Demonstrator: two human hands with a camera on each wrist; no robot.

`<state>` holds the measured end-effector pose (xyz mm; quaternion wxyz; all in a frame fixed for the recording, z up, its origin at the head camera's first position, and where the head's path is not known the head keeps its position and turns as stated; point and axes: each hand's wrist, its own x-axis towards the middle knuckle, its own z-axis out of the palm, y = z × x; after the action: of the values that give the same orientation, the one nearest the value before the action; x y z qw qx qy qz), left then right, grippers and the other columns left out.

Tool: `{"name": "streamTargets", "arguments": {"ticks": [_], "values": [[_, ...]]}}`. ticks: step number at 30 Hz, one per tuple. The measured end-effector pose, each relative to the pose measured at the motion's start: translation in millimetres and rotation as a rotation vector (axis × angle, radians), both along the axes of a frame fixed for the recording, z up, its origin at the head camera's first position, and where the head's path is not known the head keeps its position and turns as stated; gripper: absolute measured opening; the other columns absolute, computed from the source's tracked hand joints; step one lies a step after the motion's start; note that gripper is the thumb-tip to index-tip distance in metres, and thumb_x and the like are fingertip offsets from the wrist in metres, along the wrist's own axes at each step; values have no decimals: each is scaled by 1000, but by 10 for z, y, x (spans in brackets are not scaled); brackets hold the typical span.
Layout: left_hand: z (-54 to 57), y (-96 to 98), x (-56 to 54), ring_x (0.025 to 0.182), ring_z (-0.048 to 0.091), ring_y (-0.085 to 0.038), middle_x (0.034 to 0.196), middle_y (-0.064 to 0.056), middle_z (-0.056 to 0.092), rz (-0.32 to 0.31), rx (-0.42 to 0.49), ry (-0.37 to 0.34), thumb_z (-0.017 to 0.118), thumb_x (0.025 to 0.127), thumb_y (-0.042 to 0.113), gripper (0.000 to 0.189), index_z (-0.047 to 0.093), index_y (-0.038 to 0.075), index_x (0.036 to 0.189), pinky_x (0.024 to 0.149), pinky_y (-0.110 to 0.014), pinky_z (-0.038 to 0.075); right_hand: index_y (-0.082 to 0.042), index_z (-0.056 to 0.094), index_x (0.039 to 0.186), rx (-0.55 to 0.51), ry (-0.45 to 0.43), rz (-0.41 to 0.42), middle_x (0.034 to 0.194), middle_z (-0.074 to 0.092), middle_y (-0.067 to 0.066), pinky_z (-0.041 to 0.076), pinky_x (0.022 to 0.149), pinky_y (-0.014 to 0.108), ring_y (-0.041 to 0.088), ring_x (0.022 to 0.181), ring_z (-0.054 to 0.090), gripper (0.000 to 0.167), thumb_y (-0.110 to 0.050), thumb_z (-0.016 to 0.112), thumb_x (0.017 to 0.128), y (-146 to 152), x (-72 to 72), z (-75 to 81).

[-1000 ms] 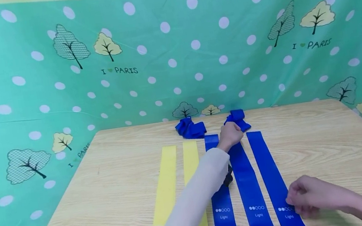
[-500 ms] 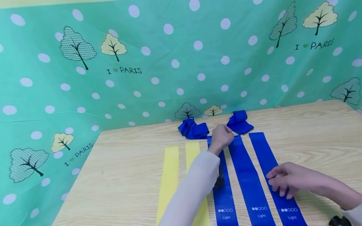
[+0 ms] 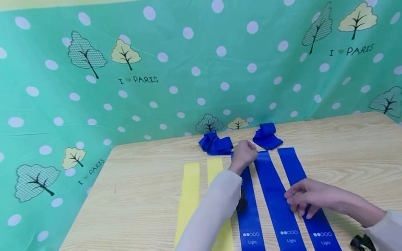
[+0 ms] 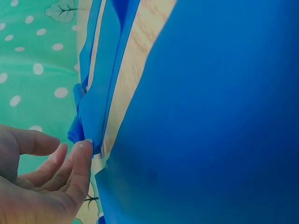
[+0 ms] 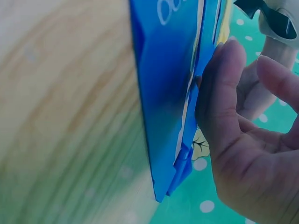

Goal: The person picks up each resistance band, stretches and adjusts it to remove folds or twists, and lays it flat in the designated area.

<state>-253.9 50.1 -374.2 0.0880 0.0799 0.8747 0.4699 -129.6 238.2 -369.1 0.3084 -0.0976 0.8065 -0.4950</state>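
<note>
Three flat blue resistance bands lie side by side on the table: a left one point(image 3: 251, 225), a middle one point(image 3: 272, 184) and a right one point(image 3: 291, 162), each printed "Light". My left hand point(image 3: 242, 154) is at the far ends of the left and middle bands. In the left wrist view, a fingertip of the left hand point(image 4: 51, 182) touches a blue band's end, thumb apart. My right hand point(image 3: 315, 196) reaches over the right band, fingers loosely bent, fingertips by the middle band's edge. Nothing is gripped in the right hand point(image 5: 243, 116) in its wrist view.
Two yellow bands, one outer point(image 3: 188, 187) and one inner point(image 3: 214, 168), lie left of the blue ones, partly under my left sleeve. Behind stand two crumpled blue bands, a left bundle point(image 3: 216, 144) and a right bundle point(image 3: 266, 137). A dotted green cloth point(image 3: 167, 104) hangs behind the table point(image 3: 119, 205).
My left hand has moved left from the right crumpled bundle to the flat bands' far ends. My right hand has moved forward and left from the right band's near end toward the middle band.
</note>
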Motion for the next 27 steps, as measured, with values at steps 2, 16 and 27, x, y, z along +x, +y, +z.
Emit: {"name": "streamTargets", "arguments": {"ticks": [2, 16, 27], "values": [[-8, 20, 2, 54, 35, -12, 63, 1, 43, -3, 4, -1, 52, 90, 1, 9, 58, 6, 85, 51, -24, 32, 17, 48, 122, 19, 13, -27, 84, 67, 8, 57, 63, 35, 18, 71, 63, 43, -16, 52, 95, 12, -15, -4], [-98, 129, -113, 59, 41, -13, 84, -9, 65, 30, -166, 74, 56, 86, -3, 12, 67, 1, 88, 49, -22, 33, 10, 53, 113, 118, 68, -158, 83, 65, 9, 56, 60, 34, 17, 67, 62, 31, -9, 58, 90, -113, -176, -36], [-120, 183, -285, 39, 24, -11, 45, 4, 21, 35, -306, 89, 44, 95, 3, 50, 27, 13, 49, 38, -22, 22, 5, 55, 102, 80, 58, -33, 75, 59, 8, 55, 56, 34, 17, 63, 59, 21, -10, 62, 89, -199, 43, -18]]}}
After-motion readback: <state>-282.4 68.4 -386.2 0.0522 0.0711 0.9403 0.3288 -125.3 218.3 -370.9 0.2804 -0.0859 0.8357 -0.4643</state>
